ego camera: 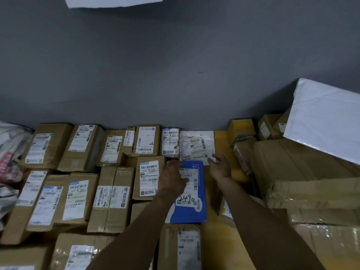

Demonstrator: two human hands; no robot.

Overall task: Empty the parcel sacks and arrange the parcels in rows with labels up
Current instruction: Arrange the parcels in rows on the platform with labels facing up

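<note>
Left hand (pixel 173 177) flat on blue parcel (pixel 195 193), grip wide, pinning it label-up in 2nd row. Right hand (pixel 220 165), fingers straight, touches near corner of white mailer (pixel 196 145) at back edge of surface (pixel 221 142), prob. squaring the row.

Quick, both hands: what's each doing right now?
Left hand: open, resting on the blue parcel.
Right hand: open, fingers touching the white parcel.

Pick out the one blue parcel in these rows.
It is the blue parcel under the left hand, with 2490 handwritten below its label. The boxes around it are brown cardboard, and the mailer just beyond it is white.
</note>
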